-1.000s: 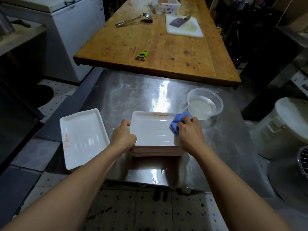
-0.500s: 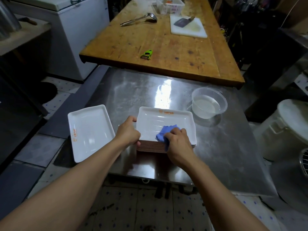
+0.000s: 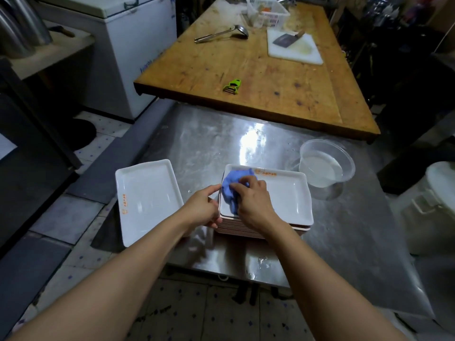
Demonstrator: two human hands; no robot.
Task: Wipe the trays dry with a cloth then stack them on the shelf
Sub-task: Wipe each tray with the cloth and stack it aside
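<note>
Your right hand (image 3: 256,205) has its fingers curled over the crumpled blue cloth (image 3: 232,187), pressing it into the far-left corner of the top white rectangular tray (image 3: 283,195), toward 10 o'clock on that tray. This tray sits on the stack of trays with brownish edges (image 3: 242,231) near the front of the shiny steel table (image 3: 216,141). Your left hand (image 3: 204,209) grips the left edge of the stack at 9 o'clock, thumb on the top rim and fingers wrapped down the side. A second white rectangular tray (image 3: 147,198) lies flat on its own just beside your left hand, at 9 o'clock from the stack, overhanging the table's left edge. The clear round plastic tub of water (image 3: 326,166) stands at 2 o'clock from the stack, close to its far-right corner but apart from it.
</note>
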